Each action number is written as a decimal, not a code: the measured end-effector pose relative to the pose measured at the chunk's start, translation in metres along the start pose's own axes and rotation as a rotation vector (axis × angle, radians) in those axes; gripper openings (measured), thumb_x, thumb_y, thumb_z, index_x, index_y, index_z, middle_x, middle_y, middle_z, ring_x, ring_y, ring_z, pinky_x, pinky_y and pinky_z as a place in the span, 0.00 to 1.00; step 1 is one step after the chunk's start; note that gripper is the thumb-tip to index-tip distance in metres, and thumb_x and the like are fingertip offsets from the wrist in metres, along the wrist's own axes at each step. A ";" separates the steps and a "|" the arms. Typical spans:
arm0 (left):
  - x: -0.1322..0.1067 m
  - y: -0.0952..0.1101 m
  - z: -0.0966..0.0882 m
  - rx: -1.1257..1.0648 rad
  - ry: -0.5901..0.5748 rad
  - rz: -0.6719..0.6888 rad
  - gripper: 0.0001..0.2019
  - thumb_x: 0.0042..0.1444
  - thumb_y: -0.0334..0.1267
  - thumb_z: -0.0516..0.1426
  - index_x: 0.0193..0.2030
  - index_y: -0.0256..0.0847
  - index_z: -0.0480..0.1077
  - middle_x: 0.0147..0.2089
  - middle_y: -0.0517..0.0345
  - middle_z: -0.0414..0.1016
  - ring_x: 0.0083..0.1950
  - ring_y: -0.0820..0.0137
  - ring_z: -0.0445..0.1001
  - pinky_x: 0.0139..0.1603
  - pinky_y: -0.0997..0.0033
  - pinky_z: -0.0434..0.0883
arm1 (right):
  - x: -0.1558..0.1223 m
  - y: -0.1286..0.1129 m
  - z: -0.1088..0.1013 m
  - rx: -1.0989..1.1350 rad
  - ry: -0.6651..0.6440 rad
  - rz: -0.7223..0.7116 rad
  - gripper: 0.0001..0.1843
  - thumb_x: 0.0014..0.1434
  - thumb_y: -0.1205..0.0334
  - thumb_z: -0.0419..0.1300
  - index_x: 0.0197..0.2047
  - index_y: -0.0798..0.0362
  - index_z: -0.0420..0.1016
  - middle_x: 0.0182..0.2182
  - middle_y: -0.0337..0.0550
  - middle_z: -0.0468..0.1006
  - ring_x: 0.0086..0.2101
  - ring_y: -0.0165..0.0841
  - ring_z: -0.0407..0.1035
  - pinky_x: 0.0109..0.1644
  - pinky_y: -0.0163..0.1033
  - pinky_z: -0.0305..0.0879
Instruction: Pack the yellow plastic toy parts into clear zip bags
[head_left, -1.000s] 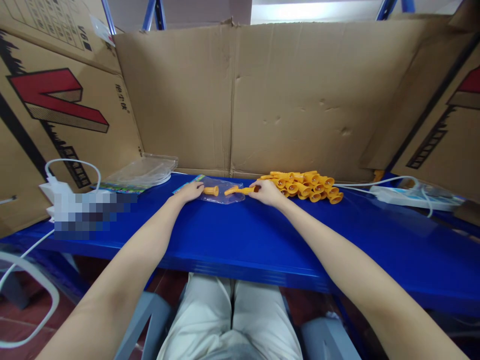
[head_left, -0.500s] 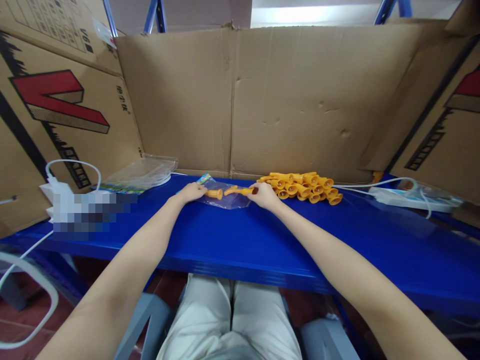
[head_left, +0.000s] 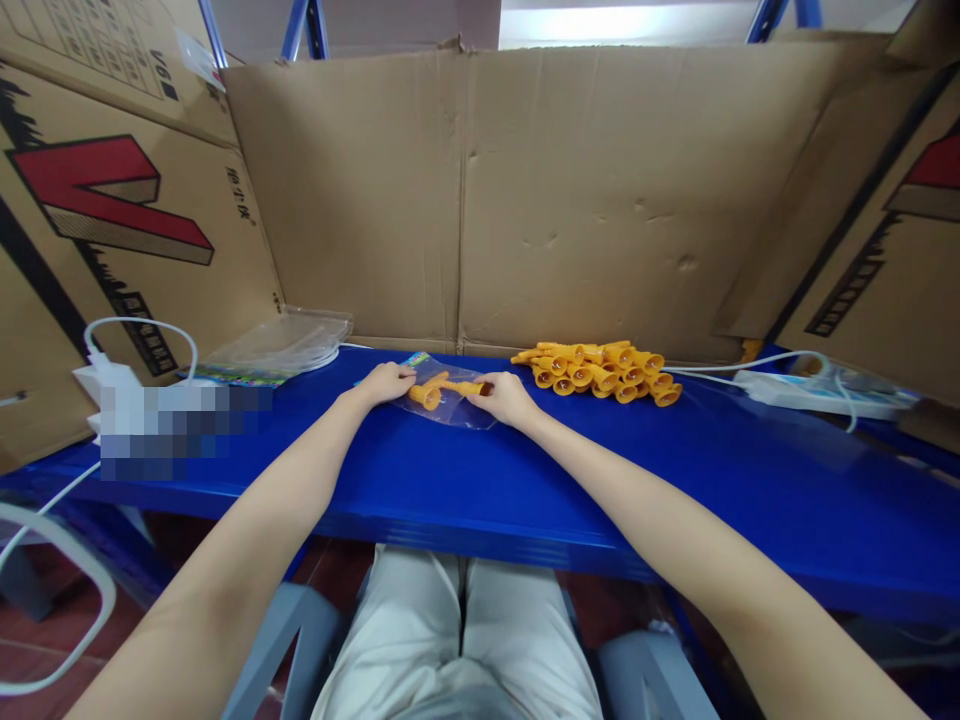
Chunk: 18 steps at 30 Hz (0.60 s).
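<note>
My left hand (head_left: 385, 384) is closed on the left end of a clear plastic bag (head_left: 466, 412) with a printed header, lying on the blue table. An orange trumpet-shaped plastic piece (head_left: 426, 397) lies at the bag beside my left fingers, flared end toward me. In my right hand (head_left: 510, 400) is a second orange horn piece (head_left: 465, 388), held by its flared end. Its narrow end points left and reaches over the first piece. Whether either piece is fully inside the bag I cannot tell. A pile of the same orange horns (head_left: 600, 374) rests right of my right hand.
Flat clear bags (head_left: 289, 338) are stacked at the back left. A white device with a cable (head_left: 139, 400) stands at the left edge. A white power strip (head_left: 817, 393) lies right, with cables. Cardboard walls (head_left: 360, 200) enclose the back and sides of the blue table (head_left: 465, 490).
My right hand has moved left and slightly toward me, bringing its horn piece over the one at the bag. The piece by my left hand has turned its flared end more toward me.
</note>
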<state>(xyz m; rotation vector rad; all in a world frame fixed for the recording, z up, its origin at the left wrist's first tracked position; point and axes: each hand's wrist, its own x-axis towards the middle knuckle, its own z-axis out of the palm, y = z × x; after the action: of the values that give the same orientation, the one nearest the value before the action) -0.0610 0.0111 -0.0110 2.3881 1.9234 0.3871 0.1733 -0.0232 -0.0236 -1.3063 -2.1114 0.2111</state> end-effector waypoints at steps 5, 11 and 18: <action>-0.005 0.018 -0.005 0.040 -0.043 0.010 0.23 0.58 0.44 0.49 0.57 0.42 0.71 0.54 0.54 0.76 0.52 0.61 0.74 0.50 0.71 0.67 | 0.005 0.001 0.008 -0.023 0.005 0.054 0.11 0.54 0.62 0.64 0.40 0.58 0.80 0.36 0.49 0.81 0.37 0.37 0.75 0.41 0.36 0.65; -0.006 0.023 -0.003 0.055 -0.015 0.053 0.24 0.60 0.46 0.47 0.57 0.41 0.71 0.47 0.51 0.79 0.46 0.60 0.77 0.44 0.70 0.69 | 0.007 0.000 0.009 0.077 0.031 0.140 0.13 0.52 0.63 0.66 0.41 0.58 0.78 0.38 0.50 0.81 0.39 0.37 0.75 0.44 0.38 0.68; -0.003 0.017 0.001 0.027 0.000 0.064 0.22 0.60 0.40 0.46 0.57 0.43 0.72 0.50 0.54 0.78 0.52 0.62 0.75 0.50 0.71 0.68 | 0.009 0.000 0.015 0.383 0.004 0.254 0.19 0.51 0.74 0.62 0.48 0.58 0.73 0.44 0.50 0.79 0.41 0.34 0.76 0.45 0.36 0.71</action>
<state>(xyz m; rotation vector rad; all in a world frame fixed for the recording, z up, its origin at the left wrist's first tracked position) -0.0456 0.0042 -0.0088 2.4710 1.8682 0.3661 0.1620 -0.0133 -0.0312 -1.3286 -1.7829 0.6832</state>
